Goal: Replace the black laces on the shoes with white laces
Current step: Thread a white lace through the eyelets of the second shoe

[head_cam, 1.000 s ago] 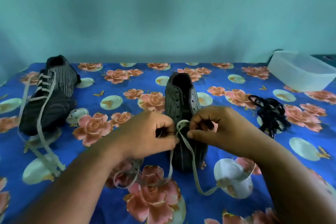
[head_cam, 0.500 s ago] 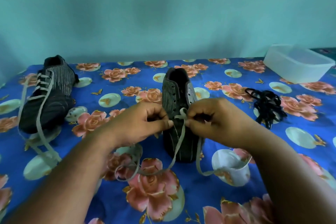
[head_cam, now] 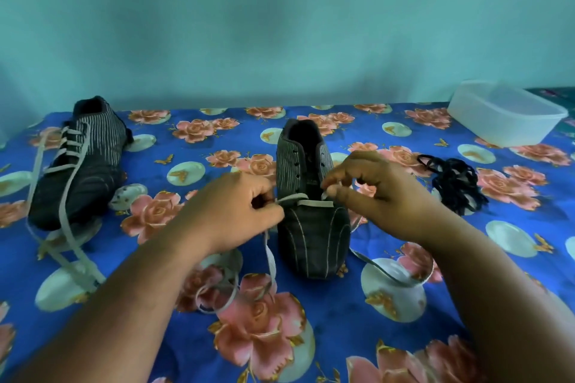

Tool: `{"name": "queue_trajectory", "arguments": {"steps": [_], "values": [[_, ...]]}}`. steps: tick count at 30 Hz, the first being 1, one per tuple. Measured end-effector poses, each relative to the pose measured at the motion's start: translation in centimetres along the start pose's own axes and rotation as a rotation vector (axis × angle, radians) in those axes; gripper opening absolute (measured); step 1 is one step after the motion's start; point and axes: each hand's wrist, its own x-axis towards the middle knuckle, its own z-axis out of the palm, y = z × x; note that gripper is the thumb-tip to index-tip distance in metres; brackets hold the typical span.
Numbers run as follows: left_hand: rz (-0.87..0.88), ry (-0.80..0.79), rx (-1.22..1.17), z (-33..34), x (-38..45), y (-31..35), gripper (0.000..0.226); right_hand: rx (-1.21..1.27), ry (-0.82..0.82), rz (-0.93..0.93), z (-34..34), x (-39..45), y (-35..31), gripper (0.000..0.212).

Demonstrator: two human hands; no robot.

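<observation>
My left hand (head_cam: 236, 208) and right hand (head_cam: 370, 193) each pinch the white lace (head_cam: 306, 200) lying crosswise over the shoe (head_cam: 312, 227) between them.

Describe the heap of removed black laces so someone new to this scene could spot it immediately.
Start at the clear plastic tub at the far right corner of the blue floral cloth. Just nearer than it, right of the middle shoe and the right hand, lies the black laces: a loose tangled pile, the only dark cord, threaded through nothing.

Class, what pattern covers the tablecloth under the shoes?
Pink roses and pale circles on blue tablecloth, seen in the head view.
</observation>
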Motion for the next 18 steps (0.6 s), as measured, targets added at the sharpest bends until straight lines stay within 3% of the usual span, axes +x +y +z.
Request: {"name": "queue_trajectory", "arguments": {"steps": [4,5,8,9,12,16,18], "values": [[-0.083,0.004,0.153,-0.4,0.4,-1.9,0.016,0.017,-0.071,-0.055,1.0,0.1,0.2,0.021],[-0.048,0.016,0.145,-0.4,0.3,-1.9,0.012,0.04,-0.065,-0.057,1.1,0.1,0.3,0.019],[0.137,0.031,-0.099,0.2,0.2,-0.8,0.043,0.122,-0.062,-0.018,1.0,0.2,0.5,0.014],[0.206,0.041,-0.149,0.6,0.3,-0.3,0.038,0.138,-0.068,-0.007,0.9,0.2,0.6,0.014],[0.359,0.106,-0.01,2.0,0.7,0.5,0.031,0.158,-0.084,-0.022,0.8,0.2,0.5,0.013],[0.256,0.112,-0.228,2.7,1.0,0.5,0.01,0.173,-0.054,0.105,0.8,0.2,0.8,0.023],[0.152,0.069,-0.335,2.7,1.0,0.1,0.015,0.177,-0.081,0.162,0.7,0.2,1.1,0.018]]}}
